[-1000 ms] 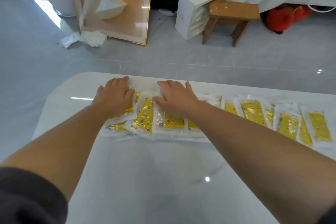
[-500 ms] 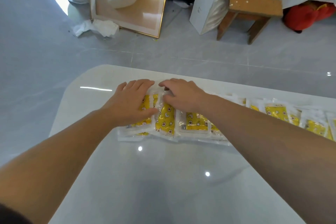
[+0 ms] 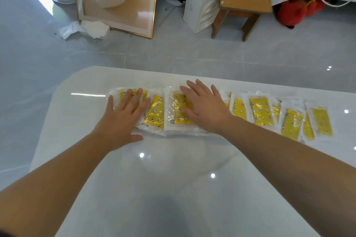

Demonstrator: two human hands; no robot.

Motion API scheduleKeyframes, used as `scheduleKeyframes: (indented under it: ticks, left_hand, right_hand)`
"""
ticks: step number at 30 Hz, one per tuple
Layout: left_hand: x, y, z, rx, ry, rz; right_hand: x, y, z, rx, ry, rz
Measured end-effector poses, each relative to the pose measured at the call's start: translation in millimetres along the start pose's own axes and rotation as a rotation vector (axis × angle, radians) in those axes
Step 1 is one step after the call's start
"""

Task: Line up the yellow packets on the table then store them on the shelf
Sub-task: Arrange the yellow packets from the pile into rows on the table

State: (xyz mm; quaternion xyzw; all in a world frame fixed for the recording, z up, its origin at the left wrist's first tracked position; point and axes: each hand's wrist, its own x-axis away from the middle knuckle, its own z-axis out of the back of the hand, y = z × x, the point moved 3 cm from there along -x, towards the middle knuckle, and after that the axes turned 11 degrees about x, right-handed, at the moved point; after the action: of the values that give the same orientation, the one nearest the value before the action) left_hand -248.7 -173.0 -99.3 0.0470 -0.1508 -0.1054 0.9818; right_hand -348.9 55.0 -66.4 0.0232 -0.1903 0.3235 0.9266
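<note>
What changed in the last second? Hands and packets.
The left hand and right hand, fingers earlier bent over the far edges of the packets, now lie flat and spread on them, one packet showing between. Nothing gripped or lifted. Those further right stayed put on the table.

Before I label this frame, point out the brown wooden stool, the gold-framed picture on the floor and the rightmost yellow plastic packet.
Brown wooden stool (image 3: pixel 245 2): head view, seat top.
Gold-framed picture (image 3: pixel 123 15): head view, peach glossy face.
Rightmost yellow plastic packet (image 3: pixel 322 121): head view, yellow printed middle.
</note>
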Motion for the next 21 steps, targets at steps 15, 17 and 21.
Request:
scheduleKeyframes:
  ticks: [15,17,21]
  left_hand:
    - [33.0,297.0,15.6,0.45,0.14,-0.09]
    - [34.2,346.0,0.5,0.499,0.111,-0.058]
    - [41.9,444.9,-36.7,0.622,0.021,0.045]
  right_hand:
    - [251.2,90.2,-86.2,-0.093,-0.027,-0.251]
    - [281.1,113.0,-101.5,-0.132,-0.046,-0.265]
    - [349.6,163.7,-130.5,-0.159,-0.101,-0.271]
